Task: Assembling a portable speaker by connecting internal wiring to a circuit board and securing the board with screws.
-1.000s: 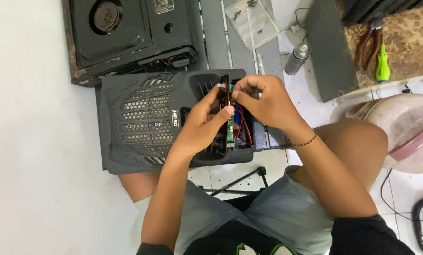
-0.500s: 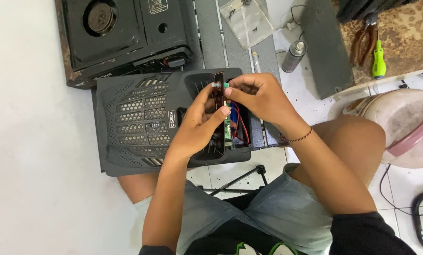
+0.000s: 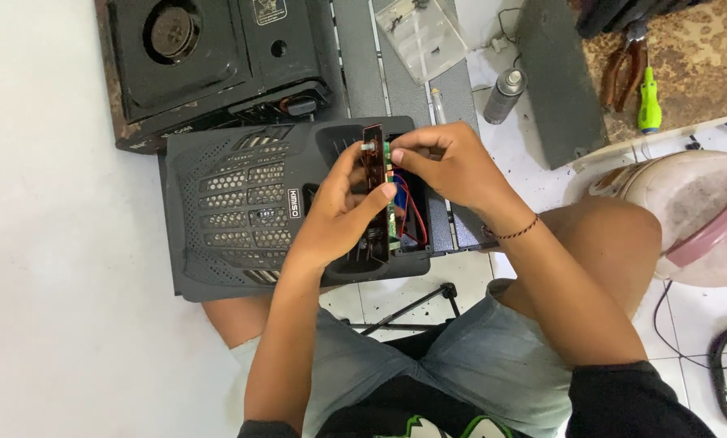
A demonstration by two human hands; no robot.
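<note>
Head view, looking straight down at a person seated on a white tiled floor point(image 3: 63, 268), knees apart, grey shorts.

Around the work: a black gas stove point(image 3: 209, 65) lies at top left, its edge just beside the speaker case. A clear plastic box point(image 3: 420, 36) sits on a grey slatted panel point(image 3: 363, 65) at top centre. Near it a small spray can point(image 3: 505, 93) lies tilted on the tiles. A dark grey slab point(image 3: 560, 81) stands beside the can. Top right, pliers point(image 3: 621, 69) and a green screwdriver point(image 3: 648, 101) rest on a brown mat point(image 3: 704, 57). A pale round fan base point(image 3: 688, 211) is at the right edge, with a black cable point(image 3: 724, 373) below it. Both hands cover much of the case opening.

The thing in hand: a black speaker case point(image 3: 234, 211) with a perforated grille lies flat on the floor between the knees. A narrow circuit board point(image 3: 373, 158), dark red-brown with a green strip, stands on edge above the opening; red and blue wires point(image 3: 404, 211) run from it down into the case.

Left hand point(image 3: 343, 215): fingers curled round the board's lower part, thumb pressed on its side. Right hand point(image 3: 453, 166): fingers pressed together, pinching the board's top edge
</note>
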